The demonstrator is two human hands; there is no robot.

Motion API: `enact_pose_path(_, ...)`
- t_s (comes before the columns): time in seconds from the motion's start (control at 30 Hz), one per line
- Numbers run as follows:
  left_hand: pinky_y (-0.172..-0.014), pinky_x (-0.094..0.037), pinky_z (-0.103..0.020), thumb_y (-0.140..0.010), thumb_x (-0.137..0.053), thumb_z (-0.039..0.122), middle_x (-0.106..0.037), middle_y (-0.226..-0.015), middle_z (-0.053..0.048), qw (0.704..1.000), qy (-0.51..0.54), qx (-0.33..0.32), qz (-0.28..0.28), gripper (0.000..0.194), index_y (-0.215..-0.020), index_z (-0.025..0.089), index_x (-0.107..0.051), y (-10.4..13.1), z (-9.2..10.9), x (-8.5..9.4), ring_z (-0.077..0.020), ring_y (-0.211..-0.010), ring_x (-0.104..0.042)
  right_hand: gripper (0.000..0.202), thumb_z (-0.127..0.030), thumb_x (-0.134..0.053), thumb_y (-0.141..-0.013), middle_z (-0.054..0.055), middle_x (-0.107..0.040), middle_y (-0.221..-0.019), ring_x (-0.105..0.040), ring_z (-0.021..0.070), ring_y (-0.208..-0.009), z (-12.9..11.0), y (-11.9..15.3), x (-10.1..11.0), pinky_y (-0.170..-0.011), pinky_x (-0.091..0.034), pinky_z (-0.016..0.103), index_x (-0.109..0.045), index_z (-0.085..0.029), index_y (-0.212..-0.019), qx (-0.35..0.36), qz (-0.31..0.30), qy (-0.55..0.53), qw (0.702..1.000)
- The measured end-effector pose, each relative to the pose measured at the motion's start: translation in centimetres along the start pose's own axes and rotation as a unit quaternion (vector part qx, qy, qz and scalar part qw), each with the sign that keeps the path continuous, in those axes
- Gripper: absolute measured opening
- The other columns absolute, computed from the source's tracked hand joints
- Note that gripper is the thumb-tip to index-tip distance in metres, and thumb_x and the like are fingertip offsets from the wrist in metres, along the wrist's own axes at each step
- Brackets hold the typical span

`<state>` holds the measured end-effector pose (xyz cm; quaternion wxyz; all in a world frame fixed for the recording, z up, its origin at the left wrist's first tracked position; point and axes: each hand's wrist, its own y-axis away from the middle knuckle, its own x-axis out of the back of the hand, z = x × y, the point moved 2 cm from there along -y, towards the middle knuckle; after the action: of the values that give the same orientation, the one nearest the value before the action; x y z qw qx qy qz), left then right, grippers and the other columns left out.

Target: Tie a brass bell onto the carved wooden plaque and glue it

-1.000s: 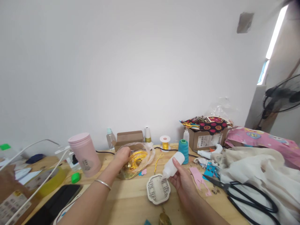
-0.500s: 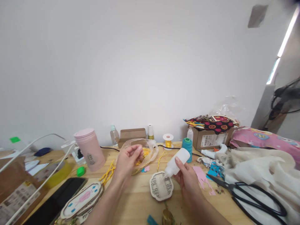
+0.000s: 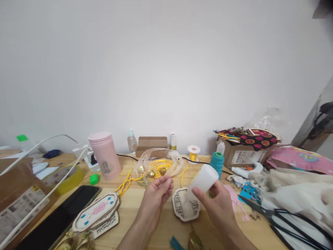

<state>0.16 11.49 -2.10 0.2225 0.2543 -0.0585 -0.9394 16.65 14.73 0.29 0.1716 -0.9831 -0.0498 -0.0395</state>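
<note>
A white squeeze bottle [image 3: 205,178] is held tilted in my right hand [image 3: 217,205], its nozzle end down over a wooden lattice frame [image 3: 185,205] with a pale panel in its middle. The frame lies flat on the table. To its left is my left hand [image 3: 158,194], thumb and fingers pressed together; whether anything tiny is between them is too small to tell. Behind my left hand, a clear plastic bag [image 3: 179,158] holds yellow cord and gold bells. A yellow cord loop [image 3: 183,175] extends from the frame's top.
Stacked decorated plaques [image 3: 97,211], a black phone [image 3: 59,218] and a pink cup [image 3: 105,156] stand or lie at left. Teal thread [image 3: 216,165], black scissors [image 3: 273,215], white cloth [image 3: 293,191] and a full cardboard box [image 3: 241,154] are at right.
My left hand has moved down, away from the plastic bag, uncovering the bells and cord. My right hand has turned the bottle more upside down over the frame. The view has shifted slightly.
</note>
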Motion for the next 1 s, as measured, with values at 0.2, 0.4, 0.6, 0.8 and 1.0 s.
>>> enact_pose_path(0.2, -0.056, -0.045, -0.019, -0.058, -0.069, 0.025, -0.063, -0.060, 0.000, 0.991, -0.117, -0.067, -0.008, 0.020, -0.072, 0.013, -0.060, 0.2, -0.1, -0.6, -0.0098, -0.057, -0.057, 0.028, -0.035, -0.064, -0.060, 0.007, -0.065, -0.075, -0.060, 0.0230, -0.069, 0.4, 0.0, -0.4, -0.058, -0.048, 0.031, -0.058, -0.015, -0.078, 0.025, -0.020, 0.061, 0.998)
enact_pose_path(0.4, -0.061, -0.045, -0.025, -0.066, -0.060, 0.028, -0.062, -0.065, 0.000, 0.969, -0.208, -0.121, -0.062, 0.018, -0.078, 0.014, -0.057, 0.6, -0.3, -1.0, -0.0141, -0.063, -0.059, 0.029, -0.037, -0.063, -0.060, 0.006, -0.065, -0.073, -0.059, 0.0220, -0.066, 0.8, 0.2, -0.5, -0.056, -0.047, 0.030, -0.057, -0.015, -0.077, 0.049, -0.033, 0.120, 0.991)
enact_pose_path(0.6, -0.060, -0.045, -0.026, -0.071, -0.055, 0.030, -0.060, -0.069, -0.001, 0.954, -0.250, -0.133, -0.101, 0.021, -0.085, 0.015, -0.055, 0.6, -1.1, -0.9, -0.0152, -0.064, -0.059, 0.026, -0.036, -0.062, -0.061, 0.004, -0.065, -0.070, -0.058, 0.0189, -0.062, 0.5, 0.2, -0.6, -0.053, -0.046, 0.026, -0.057, -0.015, -0.076, 0.071, -0.043, 0.140, 0.987)
enact_pose_path(0.8, -0.060, -0.045, -0.027, -0.072, -0.053, 0.028, -0.061, -0.074, -0.003, 0.942, -0.286, -0.135, -0.110, 0.019, -0.085, 0.015, -0.056, 0.7, -1.2, -1.0, -0.0166, -0.065, -0.059, 0.023, -0.035, -0.062, -0.061, 0.002, -0.064, -0.067, -0.058, 0.0181, -0.061, 0.8, 0.2, -0.6, -0.053, -0.046, 0.025, -0.057, -0.016, -0.074, 0.077, -0.055, 0.155, 0.983)
enact_pose_path(1.0, -0.064, -0.046, -0.029, -0.072, -0.052, 0.026, -0.063, -0.073, -0.004, 0.934, -0.304, -0.138, -0.126, 0.016, -0.083, 0.014, -0.056, 0.7, -1.4, -0.9, -0.0182, -0.070, -0.060, 0.024, -0.037, -0.063, -0.061, 0.002, -0.063, -0.065, -0.057, 0.0168, -0.058, 0.8, 0.1, -0.7, -0.052, -0.044, 0.024, -0.055, -0.017, -0.072, 0.092, -0.059, 0.162, 0.981)
